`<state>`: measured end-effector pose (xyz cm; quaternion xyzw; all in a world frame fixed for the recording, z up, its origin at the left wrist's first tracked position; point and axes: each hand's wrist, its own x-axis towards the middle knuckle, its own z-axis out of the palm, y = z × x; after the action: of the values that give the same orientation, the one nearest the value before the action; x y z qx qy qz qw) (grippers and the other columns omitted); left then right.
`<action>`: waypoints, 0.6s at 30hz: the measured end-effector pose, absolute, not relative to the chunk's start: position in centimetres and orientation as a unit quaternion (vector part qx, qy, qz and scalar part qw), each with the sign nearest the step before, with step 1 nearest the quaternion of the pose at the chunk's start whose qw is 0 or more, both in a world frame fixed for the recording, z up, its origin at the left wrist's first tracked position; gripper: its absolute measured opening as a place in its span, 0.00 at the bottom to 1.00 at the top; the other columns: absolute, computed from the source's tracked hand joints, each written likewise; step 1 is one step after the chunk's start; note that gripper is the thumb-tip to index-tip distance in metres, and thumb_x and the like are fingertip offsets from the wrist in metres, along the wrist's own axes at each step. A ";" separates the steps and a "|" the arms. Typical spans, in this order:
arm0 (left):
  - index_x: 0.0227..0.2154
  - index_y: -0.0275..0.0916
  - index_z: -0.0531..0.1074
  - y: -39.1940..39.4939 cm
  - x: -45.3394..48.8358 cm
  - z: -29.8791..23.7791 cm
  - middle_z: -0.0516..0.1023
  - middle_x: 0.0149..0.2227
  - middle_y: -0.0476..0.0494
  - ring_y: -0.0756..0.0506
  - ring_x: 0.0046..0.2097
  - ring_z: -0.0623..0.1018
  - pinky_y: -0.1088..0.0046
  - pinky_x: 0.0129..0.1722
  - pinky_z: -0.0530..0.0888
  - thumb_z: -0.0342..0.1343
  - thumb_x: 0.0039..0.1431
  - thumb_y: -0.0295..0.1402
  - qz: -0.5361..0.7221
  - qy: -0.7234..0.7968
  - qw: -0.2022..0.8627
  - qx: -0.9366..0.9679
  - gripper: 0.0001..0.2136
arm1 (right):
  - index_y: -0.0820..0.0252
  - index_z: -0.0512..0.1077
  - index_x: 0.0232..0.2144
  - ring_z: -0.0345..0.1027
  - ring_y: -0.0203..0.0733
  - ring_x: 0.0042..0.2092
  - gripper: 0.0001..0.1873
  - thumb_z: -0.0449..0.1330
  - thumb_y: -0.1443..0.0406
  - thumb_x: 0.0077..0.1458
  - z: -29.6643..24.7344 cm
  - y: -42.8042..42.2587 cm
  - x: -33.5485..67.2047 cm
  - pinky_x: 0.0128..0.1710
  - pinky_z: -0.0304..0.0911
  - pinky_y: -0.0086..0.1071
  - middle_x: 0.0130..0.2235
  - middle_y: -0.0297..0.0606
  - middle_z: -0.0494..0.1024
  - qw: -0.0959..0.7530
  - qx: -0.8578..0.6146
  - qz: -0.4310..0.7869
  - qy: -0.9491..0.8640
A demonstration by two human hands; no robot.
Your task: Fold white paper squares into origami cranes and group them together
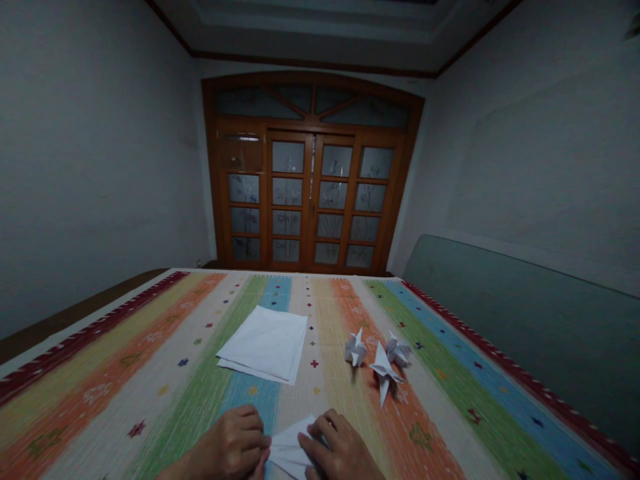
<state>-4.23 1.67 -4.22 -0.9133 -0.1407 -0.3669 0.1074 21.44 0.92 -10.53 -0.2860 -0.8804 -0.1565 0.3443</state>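
Observation:
A white piece of folded paper (289, 448) with several creases lies between my hands at the near edge of the view. My left hand (235, 441) is closed, its thumb and fingers pinching the paper's left corner. On the paper's right side, the fingers of my right hand (337, 448) are bent and press on it, covering part of its edge. The lower part of the paper runs out of the picture.
A stack of white paper sheets (267, 343) lies beyond my hands. To its right stand three folded paper cranes (384, 372). A striped, patterned tablecloth (165, 353) covers the table. A green-grey padded backrest (500, 307) runs along the right; wooden glass doors (313, 193) are behind.

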 end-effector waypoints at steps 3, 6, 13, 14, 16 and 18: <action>0.22 0.41 0.67 1.6 -4.0 -4.2 0.75 0.20 0.49 0.47 0.24 0.75 0.71 0.27 0.68 0.51 0.58 0.16 -0.349 -0.145 0.116 -0.919 0.14 | 0.54 0.74 0.47 0.66 0.47 0.38 0.20 0.72 0.58 0.54 -10.2 0.7 21.7 0.35 0.63 0.34 0.39 0.39 0.76 0.324 -0.319 -0.111 -0.884; 0.22 0.41 0.68 1.4 -3.8 -5.1 0.74 0.20 0.49 0.46 0.24 0.74 0.70 0.26 0.68 0.50 0.57 0.17 -0.345 -0.180 0.145 -0.910 0.14 | 0.51 0.77 0.47 0.69 0.48 0.42 0.17 0.72 0.63 0.54 -9.4 0.4 22.2 0.40 0.66 0.36 0.43 0.40 0.75 0.293 -0.370 -0.039 -0.881; 0.25 0.41 0.71 1.0 -3.4 -6.0 0.77 0.28 0.47 0.44 0.31 0.77 0.72 0.31 0.73 0.62 0.57 0.25 -0.291 -0.315 0.102 -0.898 0.08 | 0.57 0.77 0.52 0.71 0.53 0.52 0.26 0.69 0.72 0.49 -6.5 -0.1 22.3 0.54 0.68 0.40 0.49 0.46 0.75 0.209 -0.504 0.151 -0.824; 0.26 0.41 0.71 1.0 -3.3 -5.8 0.78 0.32 0.46 0.43 0.34 0.78 0.70 0.37 0.76 0.64 0.56 0.26 -0.283 -0.327 0.069 -0.899 0.08 | 0.58 0.76 0.55 0.71 0.53 0.53 0.29 0.68 0.73 0.50 -6.1 -0.2 22.2 0.55 0.68 0.40 0.50 0.47 0.75 0.200 -0.517 0.166 -0.815; 0.26 0.40 0.72 1.2 -3.2 -5.4 0.79 0.37 0.45 0.41 0.40 0.79 0.64 0.48 0.76 0.69 0.53 0.29 -0.257 -0.357 0.007 -0.898 0.09 | 0.60 0.73 0.59 0.71 0.54 0.54 0.33 0.66 0.72 0.50 -5.4 -0.3 22.1 0.57 0.67 0.40 0.51 0.49 0.75 0.191 -0.541 0.193 -0.796; 0.28 0.40 0.73 1.3 -3.0 -5.1 0.78 0.39 0.45 0.39 0.42 0.78 0.58 0.53 0.74 0.73 0.49 0.34 -0.228 -0.400 -0.044 -0.887 0.12 | 0.61 0.72 0.60 0.70 0.55 0.56 0.34 0.66 0.71 0.50 -5.0 -0.4 22.1 0.59 0.65 0.40 0.52 0.50 0.76 0.190 -0.561 0.211 -0.777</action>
<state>-3.04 1.31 -5.15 -0.8866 -0.4000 -0.2279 -0.0437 22.07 -0.35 -5.05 -0.5611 -0.7775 0.2111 0.1901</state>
